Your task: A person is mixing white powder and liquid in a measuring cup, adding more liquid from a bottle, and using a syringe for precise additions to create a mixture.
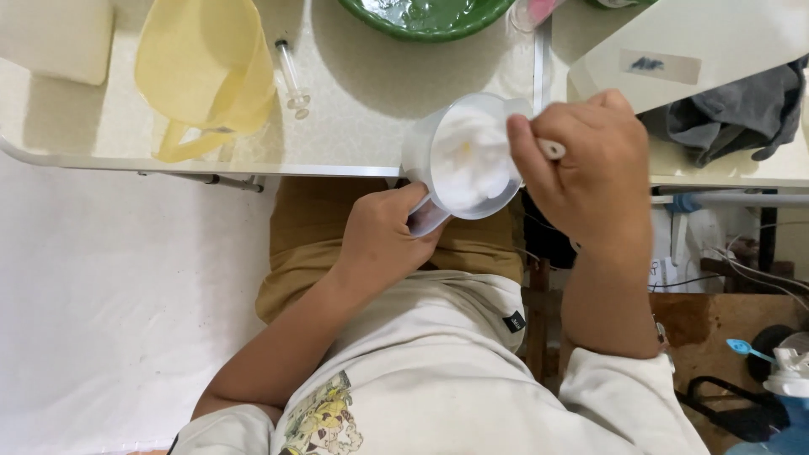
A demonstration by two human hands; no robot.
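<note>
The person's white printed shirt (438, 379) filled the foreground. Above it, the left hand (383, 240) curled its fingers around the handle of a clear plastic cup (463, 156) holding white foamy stuff, held just off the table edge (253, 164). The right hand (590, 168) was fisted tight on a thin white stick (552, 149) dipped in the cup. A yellow jug (206, 67) and syringe (293, 80) lay on the table.

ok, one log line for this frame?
left hand: grips handle of clear cup | right hand: holds white stick in white stuff in cup | nearby: yellow jug, syringe, green bowl
</note>
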